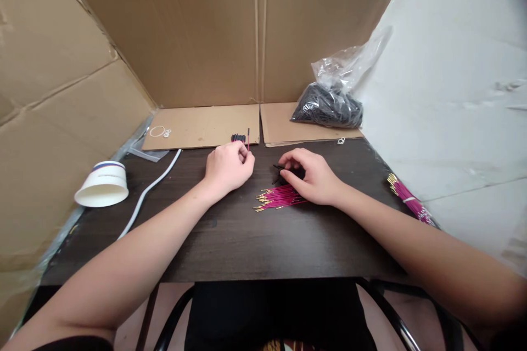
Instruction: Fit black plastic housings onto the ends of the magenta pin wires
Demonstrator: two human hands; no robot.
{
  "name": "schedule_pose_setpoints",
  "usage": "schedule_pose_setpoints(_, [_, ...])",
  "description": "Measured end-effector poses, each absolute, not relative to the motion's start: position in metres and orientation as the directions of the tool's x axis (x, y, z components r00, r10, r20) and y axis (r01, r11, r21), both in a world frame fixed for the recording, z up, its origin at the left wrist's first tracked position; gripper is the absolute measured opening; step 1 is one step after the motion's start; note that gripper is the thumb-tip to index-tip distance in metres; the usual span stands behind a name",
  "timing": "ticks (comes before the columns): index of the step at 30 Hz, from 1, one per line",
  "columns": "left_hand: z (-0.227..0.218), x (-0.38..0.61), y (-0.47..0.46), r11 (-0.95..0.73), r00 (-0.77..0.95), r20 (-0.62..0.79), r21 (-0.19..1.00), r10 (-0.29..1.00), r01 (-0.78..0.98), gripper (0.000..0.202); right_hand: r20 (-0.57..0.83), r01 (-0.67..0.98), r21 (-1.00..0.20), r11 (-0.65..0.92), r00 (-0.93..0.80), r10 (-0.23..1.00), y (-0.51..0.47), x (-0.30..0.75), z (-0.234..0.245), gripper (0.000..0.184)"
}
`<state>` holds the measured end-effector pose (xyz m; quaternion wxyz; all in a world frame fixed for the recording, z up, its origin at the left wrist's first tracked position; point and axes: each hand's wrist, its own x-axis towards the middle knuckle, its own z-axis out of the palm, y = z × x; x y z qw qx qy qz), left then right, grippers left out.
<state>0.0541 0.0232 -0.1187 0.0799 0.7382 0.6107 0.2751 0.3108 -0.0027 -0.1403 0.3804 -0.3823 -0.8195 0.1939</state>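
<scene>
My left hand (229, 166) is closed in a pinch. A thin magenta wire with a black sleeve on its end (248, 139) sticks out past its fingertips; the rest is hidden by the hand. Just beyond the knuckles lies a row of black-tipped wires (237, 137). My right hand (313, 176) curls over a small heap of black tubes (295, 173), with one short black tube (277, 166) at its pinched thumb and forefinger. Under the heel of this hand, magenta wires with gold ends (280, 196) lie in a loose bunch, partly covered.
A clear bag of black tubes (329, 104) rests on a cardboard strip at the back right. On the left are a white paper cup (102, 184) on its side and a white cable (150, 189). A tied wire bundle (409, 200) lies far right. Cardboard walls (185, 27) enclose the table.
</scene>
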Motion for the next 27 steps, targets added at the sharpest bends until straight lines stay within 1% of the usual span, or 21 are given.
schedule_pose_setpoints(5, [-0.119,0.047,0.032,-0.164,0.053,0.295,0.367,0.954,0.915,0.019,0.452,0.492,-0.572,0.656,-0.479,0.753,-0.002,0.311,-0.141,0.011])
schedule_pose_setpoints(11, [-0.124,0.040,0.038,-0.150,0.048,0.294,0.338,0.955,0.929,0.025,0.446,0.520,-0.537,0.664,-0.493,0.747,0.000,0.313,-0.139,0.011])
schedule_pose_setpoints(15, [-0.125,0.040,0.040,-0.157,0.059,0.293,0.322,0.954,0.934,0.027,0.439,0.474,-0.534,0.700,-0.552,0.709,-0.002,0.314,-0.134,0.008])
schedule_pose_setpoints(17, [-0.124,0.041,0.039,-0.135,0.049,0.268,0.314,0.962,0.940,0.026,0.422,0.440,-0.535,0.721,-0.601,0.679,-0.005,0.314,-0.131,0.008])
schedule_pose_setpoints(19, [-0.123,0.041,0.039,-0.111,0.034,0.243,0.314,0.969,0.943,0.027,0.394,0.415,-0.538,0.734,-0.645,0.654,-0.008,0.313,-0.129,0.008])
schedule_pose_setpoints(22, [-0.122,0.041,0.038,-0.118,0.036,0.250,0.322,0.968,0.939,0.028,0.368,0.391,-0.539,0.746,-0.688,0.626,-0.009,0.313,-0.129,0.008])
schedule_pose_setpoints(25, [-0.120,0.043,0.034,-0.136,0.027,0.297,0.351,0.954,0.927,0.023,0.369,0.375,-0.537,0.755,-0.701,0.610,-0.007,0.312,-0.130,0.008])
schedule_pose_setpoints(27, [-0.120,0.046,0.031,-0.206,0.051,0.363,0.401,0.930,0.893,0.017,0.374,0.372,-0.534,0.760,-0.702,0.606,-0.006,0.312,-0.129,0.010])
